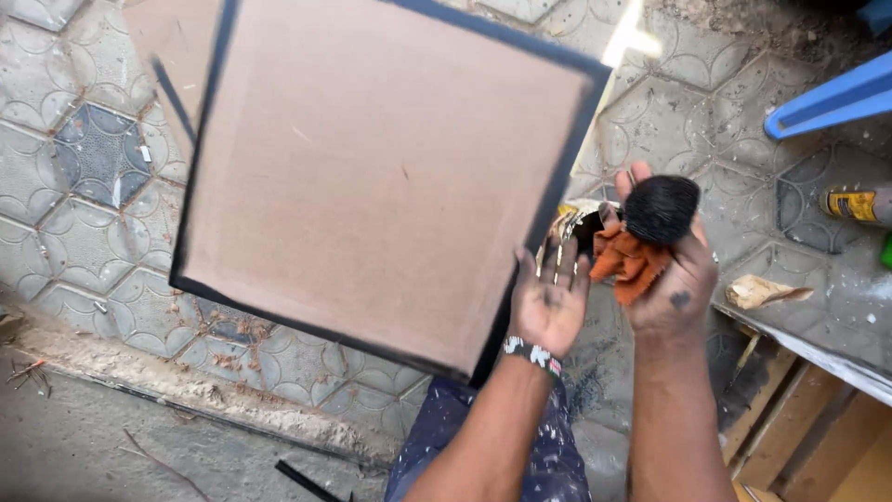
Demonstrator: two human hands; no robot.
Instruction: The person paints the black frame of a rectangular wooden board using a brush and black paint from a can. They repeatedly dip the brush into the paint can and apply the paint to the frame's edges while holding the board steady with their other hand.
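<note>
**Holding a black-edged board over patterned paving**

Holding up a large square brown fibreboard panel with a black painted border [372, 177], the left hand [550, 302] grips it at its lower right edge, with the fingers curled round the rim and the palm side towards the camera. A beaded wristband in green, white and red [531, 354] sits on that wrist. The panel hangs tilted above the grey hexagon-patterned paving [84, 186], with its lower corner over the person's paint-spattered dark blue trousers [548, 455].

Just beside the left hand, the right hand [671, 274] is closed round a round black bristled brush head [661, 209] and a crumpled orange cloth [632, 260], the cloth bunched between thumb and fingers below the brush. A shiny, crumpled piece, too blurred to identify, shows between the two hands.

Near the right edge of the paving lie a yellow-labelled spray can [855, 204], a crumpled scrap of brown paper [762, 293] and a blue plastic bar [832, 102]. Pale wooden slats [790, 418] fill the lower right corner.
</note>
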